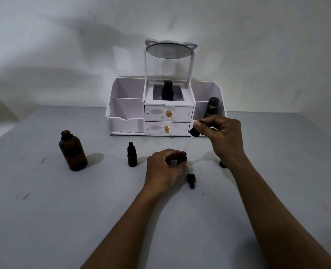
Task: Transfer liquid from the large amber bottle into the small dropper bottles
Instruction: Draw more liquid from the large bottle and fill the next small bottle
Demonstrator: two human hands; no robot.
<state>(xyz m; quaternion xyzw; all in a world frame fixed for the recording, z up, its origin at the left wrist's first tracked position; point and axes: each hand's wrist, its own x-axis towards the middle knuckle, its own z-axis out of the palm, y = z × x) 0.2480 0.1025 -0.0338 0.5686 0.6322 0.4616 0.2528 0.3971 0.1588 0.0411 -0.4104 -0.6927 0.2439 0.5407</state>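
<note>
Your left hand (163, 169) grips a small open amber dropper bottle (181, 158) on the grey counter (44, 210). Your right hand (222, 136) pinches a black-capped glass dropper (194, 132) above it, pipette angled toward its mouth. Well left of both hands stands the uncapped large amber glass bottle (72, 151).

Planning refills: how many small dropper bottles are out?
2: a capped bottle standing right of the big amber bottle, and an open bottle in the left hand. None visibly hidden.
</note>
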